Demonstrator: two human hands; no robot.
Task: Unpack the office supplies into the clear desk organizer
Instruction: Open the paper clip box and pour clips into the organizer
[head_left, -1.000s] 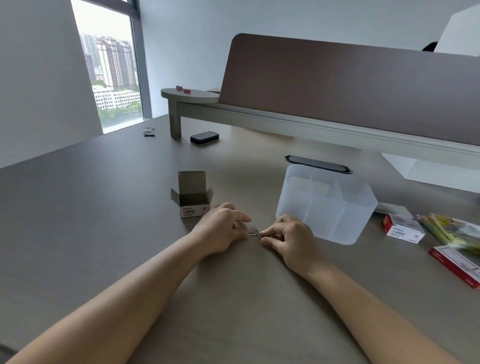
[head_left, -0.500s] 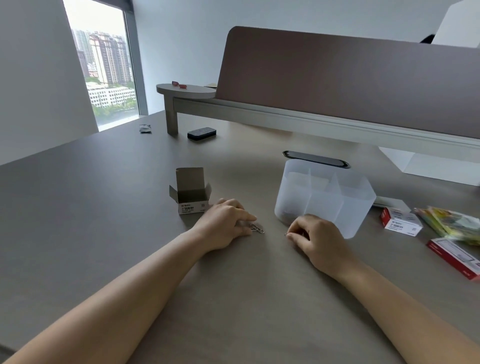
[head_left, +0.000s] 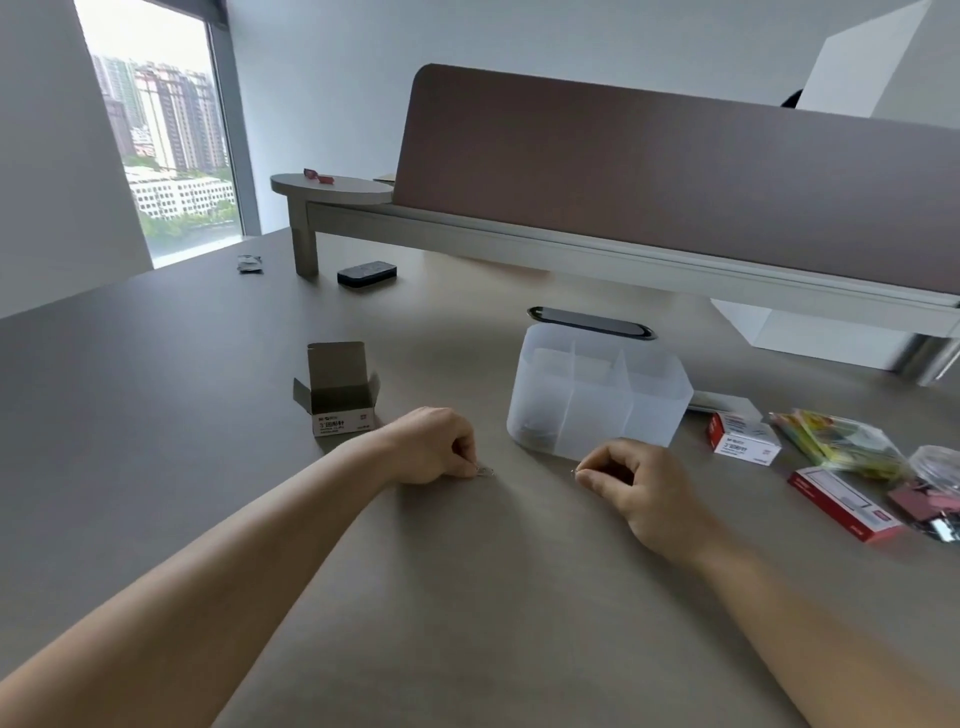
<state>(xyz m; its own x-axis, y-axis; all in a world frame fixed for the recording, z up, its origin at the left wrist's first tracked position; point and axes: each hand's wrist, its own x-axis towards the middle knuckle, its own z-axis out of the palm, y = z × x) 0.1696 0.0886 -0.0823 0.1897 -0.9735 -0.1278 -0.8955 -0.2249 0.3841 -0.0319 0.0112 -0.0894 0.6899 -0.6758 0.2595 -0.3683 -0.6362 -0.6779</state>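
Observation:
The clear desk organizer (head_left: 597, 400) stands on the grey desk, divided into compartments, with something small and pale at the bottom of its near left one. Left of it sits an open paper-clip box (head_left: 340, 392) with its flap up. My left hand (head_left: 431, 447) rests on the desk with fingers curled, pinching a metal paper clip (head_left: 485, 471) at its fingertips. My right hand (head_left: 639, 483) lies just in front of the organizer, thumb and forefinger pinched on another small clip (head_left: 574, 472) that barely shows.
At the right lie a red-and-white box (head_left: 745, 439), a flat red box (head_left: 844, 501), a packet of coloured notes (head_left: 841, 444), pink binder clips (head_left: 924, 506) and a clear bag (head_left: 940, 467). A black cable slot (head_left: 589, 322), a black device (head_left: 366, 274) and the desk partition (head_left: 675, 192) are behind.
My hands were together over the clips; the right hand has drawn away to the right, toward the organizer's front. The left hand has stayed put, fingers curling onto a clip.

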